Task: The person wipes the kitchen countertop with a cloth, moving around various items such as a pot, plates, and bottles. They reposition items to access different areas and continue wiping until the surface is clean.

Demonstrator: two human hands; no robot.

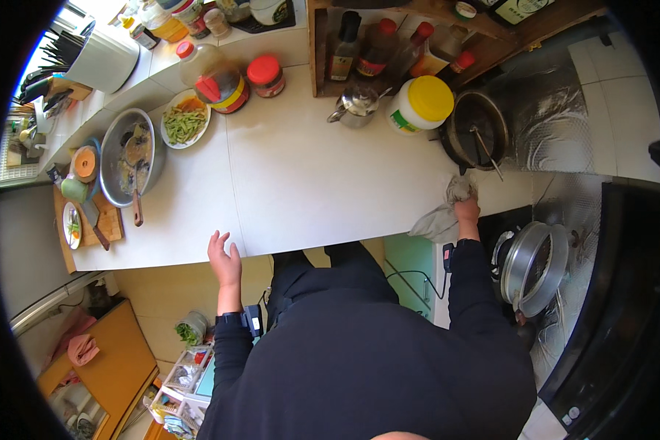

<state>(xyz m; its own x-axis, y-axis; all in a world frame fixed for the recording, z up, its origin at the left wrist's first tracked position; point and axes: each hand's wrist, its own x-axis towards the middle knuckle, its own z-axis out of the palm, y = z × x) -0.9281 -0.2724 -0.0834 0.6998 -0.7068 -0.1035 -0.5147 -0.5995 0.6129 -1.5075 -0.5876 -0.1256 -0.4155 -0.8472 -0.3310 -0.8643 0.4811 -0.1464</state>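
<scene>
My right hand (466,212) grips a crumpled grey cloth (437,223) at the right of the white tiled counter (308,181). Part of the cloth hangs over the counter's front edge. Just behind that hand sits a dark pot (456,132) with a utensil's handle leaning out. My left hand (224,261) is raised by the front edge, its fingers apart and holding nothing; whether it touches the counter I cannot tell. Farther left is a metal basin (157,148) of food with a wooden-handled ladle (137,201) in it.
A plate of green beans (186,120), an oil jug (214,77) and a red-lidded jar (265,76) stand at the back. A knife (94,220) lies on a cutting board (113,217). A yellow-lidded tub (418,107) neighbours a metal pot (357,105). Stacked steamer rings (533,269) are at right.
</scene>
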